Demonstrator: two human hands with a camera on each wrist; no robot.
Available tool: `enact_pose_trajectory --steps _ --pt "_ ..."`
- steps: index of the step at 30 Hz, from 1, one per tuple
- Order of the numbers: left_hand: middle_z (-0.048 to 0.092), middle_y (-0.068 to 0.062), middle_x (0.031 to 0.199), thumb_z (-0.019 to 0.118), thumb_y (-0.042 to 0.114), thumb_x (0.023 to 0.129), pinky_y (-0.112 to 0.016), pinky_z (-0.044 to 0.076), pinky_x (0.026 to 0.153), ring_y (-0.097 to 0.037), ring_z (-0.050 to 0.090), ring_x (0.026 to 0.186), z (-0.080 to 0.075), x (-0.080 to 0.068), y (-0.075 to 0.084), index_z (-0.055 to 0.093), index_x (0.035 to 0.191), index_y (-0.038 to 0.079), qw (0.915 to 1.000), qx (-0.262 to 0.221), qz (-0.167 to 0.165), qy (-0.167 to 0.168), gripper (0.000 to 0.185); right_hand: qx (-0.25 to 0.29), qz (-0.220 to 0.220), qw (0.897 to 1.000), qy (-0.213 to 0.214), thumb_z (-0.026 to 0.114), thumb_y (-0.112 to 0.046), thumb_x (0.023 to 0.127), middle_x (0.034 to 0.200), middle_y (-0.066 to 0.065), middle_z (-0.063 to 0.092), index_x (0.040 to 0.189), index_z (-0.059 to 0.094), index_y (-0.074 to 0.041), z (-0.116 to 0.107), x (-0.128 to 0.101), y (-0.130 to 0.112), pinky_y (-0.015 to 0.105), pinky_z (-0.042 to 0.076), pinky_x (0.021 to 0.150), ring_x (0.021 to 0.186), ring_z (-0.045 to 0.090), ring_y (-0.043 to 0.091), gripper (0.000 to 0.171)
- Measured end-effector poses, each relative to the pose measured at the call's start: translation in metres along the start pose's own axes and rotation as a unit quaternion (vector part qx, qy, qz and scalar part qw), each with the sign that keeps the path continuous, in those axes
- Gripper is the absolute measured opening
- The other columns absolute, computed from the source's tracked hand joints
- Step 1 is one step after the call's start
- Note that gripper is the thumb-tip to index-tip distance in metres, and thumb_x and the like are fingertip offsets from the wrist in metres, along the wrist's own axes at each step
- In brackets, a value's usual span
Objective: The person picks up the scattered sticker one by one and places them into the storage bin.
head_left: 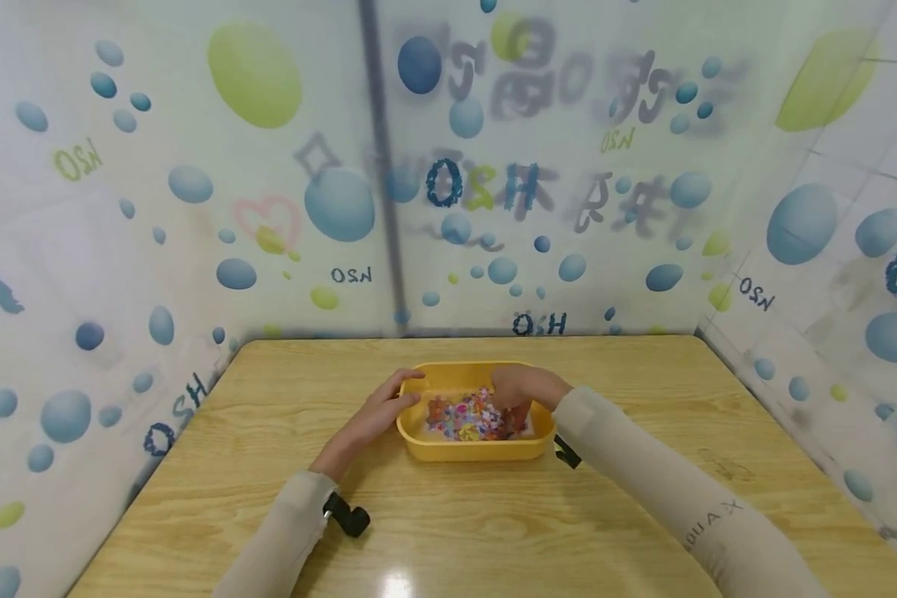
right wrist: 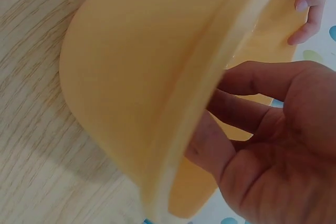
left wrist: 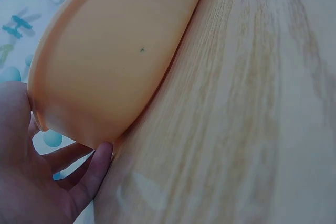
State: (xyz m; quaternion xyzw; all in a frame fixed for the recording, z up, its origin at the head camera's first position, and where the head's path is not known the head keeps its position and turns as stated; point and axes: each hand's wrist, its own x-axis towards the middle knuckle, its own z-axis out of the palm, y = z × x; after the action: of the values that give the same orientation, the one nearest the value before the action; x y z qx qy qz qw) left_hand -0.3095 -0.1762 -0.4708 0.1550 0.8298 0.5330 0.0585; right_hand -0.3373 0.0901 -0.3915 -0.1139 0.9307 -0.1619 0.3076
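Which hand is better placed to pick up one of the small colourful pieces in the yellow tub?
Probably the right hand: its fingers already reach down among the colourful pieces inside the yellow tub. The left hand rests outside, against the tub's left rim.

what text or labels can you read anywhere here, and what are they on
"OSN": printed small, repeated on the bubble-pattern curtain.
"OSH": dark letters on the curtain just behind the table, again at lower left.
"XAUO", roughly: letters on the right sleeve, small and partly unclear.
Large characters high on the curtain: too blurred to read.
The yellow tub: no text.
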Motion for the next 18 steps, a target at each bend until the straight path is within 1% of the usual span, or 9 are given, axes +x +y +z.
enact_pose_trajectory --steps 3,7,10,15,18 --pt "0.034 -0.014 0.167 0.051 0.02 0.107 -0.063 0.02 0.126 -0.039 0.022 0.158 0.001 0.0 0.001 0.048 0.15 0.013 1.0 0.001 -0.003 -0.001 0.043 -0.004 0.004 1.0 0.014 0.059 -0.006 0.099 0.092 0.014 0.069 0.101 0.064 -0.004 -0.001 0.0 0.002 0.028 0.061 0.067 0.07 0.072 0.021 0.006" --pt "0.033 -0.014 0.167 0.051 0.02 0.107 -0.063 0.02 0.126 -0.039 0.023 0.158 0.0 0.0 0.003 0.047 0.15 0.014 1.0 0.001 -0.001 -0.001 0.044 -0.029 0.001 0.998 0.063 0.059 -0.008 0.098 0.08 0.008 0.059 0.093 0.063 -0.006 -0.005 -0.004 0.003 0.028 0.06 0.062 0.061 0.069 0.019 0.006" --pt "0.035 -0.015 0.167 0.051 0.019 0.107 -0.062 0.021 0.126 -0.039 0.025 0.157 0.0 0.0 0.003 0.047 0.15 0.013 1.0 0.002 0.003 -0.002 0.044 -0.045 -0.012 0.994 0.1 0.061 -0.01 0.097 0.07 0.004 0.051 0.085 0.062 -0.006 -0.008 -0.01 0.006 0.028 0.059 0.059 0.055 0.064 0.018 0.013" --pt "0.037 -0.016 0.165 0.052 0.019 0.107 -0.062 0.021 0.126 -0.039 0.026 0.157 -0.001 0.0 0.0 0.048 0.149 0.012 1.0 0.002 0.005 -0.001 0.043 -0.037 -0.04 0.991 0.121 0.058 -0.013 0.098 0.064 0.0 0.044 0.08 0.058 -0.007 -0.016 -0.027 0.015 0.029 0.06 0.059 0.054 0.061 0.016 0.019" --pt "0.037 -0.016 0.165 0.053 0.02 0.107 -0.061 0.026 0.125 -0.04 0.031 0.155 -0.002 -0.001 0.001 0.048 0.15 0.012 1.0 -0.002 0.005 -0.007 0.044 -0.036 -0.053 0.989 0.135 0.057 -0.014 0.098 0.058 -0.002 0.041 0.07 0.054 -0.011 -0.026 -0.034 0.025 0.031 0.061 0.06 0.051 0.06 0.015 0.029"
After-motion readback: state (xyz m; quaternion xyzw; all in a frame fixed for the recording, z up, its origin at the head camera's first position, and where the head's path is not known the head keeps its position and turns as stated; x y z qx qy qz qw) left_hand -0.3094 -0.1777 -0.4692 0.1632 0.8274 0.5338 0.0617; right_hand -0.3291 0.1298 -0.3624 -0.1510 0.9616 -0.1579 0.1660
